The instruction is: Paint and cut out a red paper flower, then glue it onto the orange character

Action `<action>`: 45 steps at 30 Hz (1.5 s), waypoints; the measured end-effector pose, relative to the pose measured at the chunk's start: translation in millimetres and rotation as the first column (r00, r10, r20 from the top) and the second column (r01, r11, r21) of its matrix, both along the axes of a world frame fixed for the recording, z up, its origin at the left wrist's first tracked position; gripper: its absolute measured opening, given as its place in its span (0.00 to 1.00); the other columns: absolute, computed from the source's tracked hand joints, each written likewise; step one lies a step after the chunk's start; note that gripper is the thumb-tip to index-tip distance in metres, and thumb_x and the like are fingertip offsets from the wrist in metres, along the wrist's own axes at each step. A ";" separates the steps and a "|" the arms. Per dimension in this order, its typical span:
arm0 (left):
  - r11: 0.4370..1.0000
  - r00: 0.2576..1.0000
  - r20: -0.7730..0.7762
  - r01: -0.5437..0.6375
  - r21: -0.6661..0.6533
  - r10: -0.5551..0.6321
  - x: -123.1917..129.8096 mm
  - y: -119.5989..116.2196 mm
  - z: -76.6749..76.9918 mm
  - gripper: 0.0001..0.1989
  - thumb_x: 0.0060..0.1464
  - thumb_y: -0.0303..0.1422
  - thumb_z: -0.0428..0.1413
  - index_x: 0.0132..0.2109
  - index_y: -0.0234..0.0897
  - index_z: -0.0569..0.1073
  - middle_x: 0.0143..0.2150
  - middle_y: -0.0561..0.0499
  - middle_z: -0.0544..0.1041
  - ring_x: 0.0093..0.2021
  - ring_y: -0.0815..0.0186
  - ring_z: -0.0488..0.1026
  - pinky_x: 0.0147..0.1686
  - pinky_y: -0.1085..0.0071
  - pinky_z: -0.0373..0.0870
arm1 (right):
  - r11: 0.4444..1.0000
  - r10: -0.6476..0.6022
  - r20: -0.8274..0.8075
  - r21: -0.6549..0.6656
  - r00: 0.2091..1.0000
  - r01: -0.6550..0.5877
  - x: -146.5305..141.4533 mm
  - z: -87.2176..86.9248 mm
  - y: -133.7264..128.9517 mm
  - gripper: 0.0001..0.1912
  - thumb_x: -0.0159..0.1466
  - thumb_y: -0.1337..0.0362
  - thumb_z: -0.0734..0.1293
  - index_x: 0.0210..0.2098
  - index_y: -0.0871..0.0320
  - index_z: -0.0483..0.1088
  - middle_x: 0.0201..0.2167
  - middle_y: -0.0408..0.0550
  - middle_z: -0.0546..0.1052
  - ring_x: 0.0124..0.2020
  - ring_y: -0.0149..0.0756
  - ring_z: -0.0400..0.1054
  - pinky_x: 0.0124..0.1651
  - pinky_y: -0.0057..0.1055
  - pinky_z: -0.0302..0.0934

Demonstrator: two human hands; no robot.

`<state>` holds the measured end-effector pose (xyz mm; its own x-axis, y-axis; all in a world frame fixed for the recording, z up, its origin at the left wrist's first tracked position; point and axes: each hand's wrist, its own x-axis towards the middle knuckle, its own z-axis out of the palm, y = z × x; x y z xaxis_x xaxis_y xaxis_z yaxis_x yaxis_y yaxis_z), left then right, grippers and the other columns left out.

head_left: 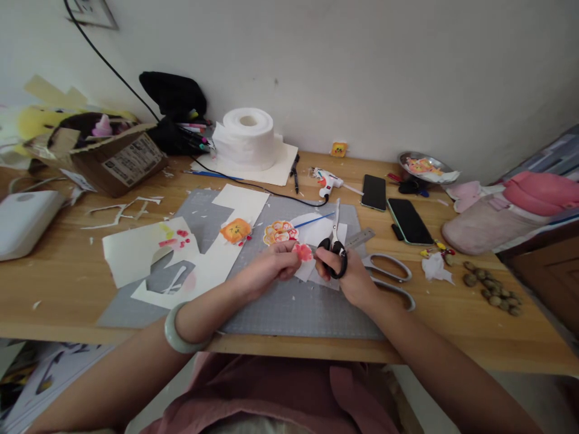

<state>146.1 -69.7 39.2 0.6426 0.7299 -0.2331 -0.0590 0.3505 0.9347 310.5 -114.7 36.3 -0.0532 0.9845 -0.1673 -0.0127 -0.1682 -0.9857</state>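
My left hand point(283, 262) pinches a small red-pink painted paper cutout point(303, 252) with a scalloped edge. In my right hand point(348, 274) is a pair of black-handled scissors point(333, 256), its handles around my fingers and a blade pointing away toward the wall. The hand is close to the cutout's right edge; whether a blade touches the paper I cannot tell. Just beyond my left hand lies an orange-and-white flower-like cutout point(277, 232), with a blue thin stick point(314, 220) beside it. Larger grey-handled scissors point(391, 268) lie by my right wrist, partly hidden.
A grey cutting mat point(271, 313) bears cut white paper point(217, 262) and an orange painted piece point(236, 231). Behind stand a paper roll point(246, 141) and a glue gun point(326, 181). Two phones point(409, 221), a metal bowl point(427, 166) and round brown objects point(493, 289) lie right.
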 end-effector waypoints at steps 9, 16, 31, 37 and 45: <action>0.996 0.994 -0.060 0.090 -0.005 -0.090 -1.0 -0.2 1.6 0.05 0.36 0.30 0.54 0.21 0.38 0.63 0.13 0.61 0.58 0.16 0.76 0.49 0.19 0.72 0.41 | 0.998 -0.039 -0.032 -0.055 0.999 0.037 -2.9 4.3 0.8 0.19 0.46 0.49 0.72 0.22 0.58 0.65 0.12 0.36 0.64 0.15 0.24 0.54 0.20 0.25 0.50; 1.000 0.999 -0.029 0.028 -0.002 -0.028 -2.0 2.8 1.4 0.07 0.37 0.32 0.53 0.22 0.39 0.60 0.14 0.62 0.57 0.17 0.76 0.48 0.19 0.74 0.43 | 0.997 -0.070 -0.031 -0.043 0.997 0.068 -3.2 5.3 0.4 0.18 0.47 0.51 0.71 0.22 0.58 0.65 0.13 0.36 0.64 0.16 0.24 0.55 0.21 0.25 0.50; 0.993 0.990 -0.083 0.117 0.013 -0.116 -0.6 2.5 4.3 0.09 0.42 0.35 0.57 0.24 0.38 0.64 0.18 0.60 0.59 0.20 0.74 0.51 0.20 0.72 0.43 | 0.987 -0.157 0.002 -0.017 0.988 0.157 -7.6 -0.5 -1.0 0.17 0.47 0.51 0.70 0.24 0.56 0.64 0.14 0.37 0.66 0.16 0.25 0.56 0.21 0.26 0.51; 0.991 0.986 -0.101 0.135 0.005 -0.134 -0.8 2.3 4.7 0.08 0.39 0.35 0.58 0.26 0.37 0.68 0.20 0.59 0.62 0.19 0.75 0.51 0.20 0.72 0.42 | 0.989 -0.151 0.007 -0.002 0.988 0.151 -6.9 -2.5 0.1 0.18 0.48 0.50 0.70 0.23 0.56 0.63 0.15 0.36 0.65 0.16 0.25 0.57 0.21 0.27 0.53; 0.992 0.987 -0.095 0.128 0.000 -0.127 0.5 2.0 3.6 0.08 0.39 0.35 0.58 0.26 0.36 0.68 0.20 0.59 0.63 0.20 0.75 0.51 0.21 0.72 0.43 | 0.991 -0.133 -0.009 0.003 0.991 0.133 -6.3 -5.8 -0.4 0.17 0.49 0.50 0.69 0.24 0.56 0.64 0.16 0.37 0.66 0.17 0.25 0.57 0.21 0.26 0.51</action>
<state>146.6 -67.7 42.8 0.7059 0.6449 -0.2931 0.0743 0.3441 0.9360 304.1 -115.1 30.5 0.0765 0.9835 -0.1641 -0.0435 -0.1612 -0.9860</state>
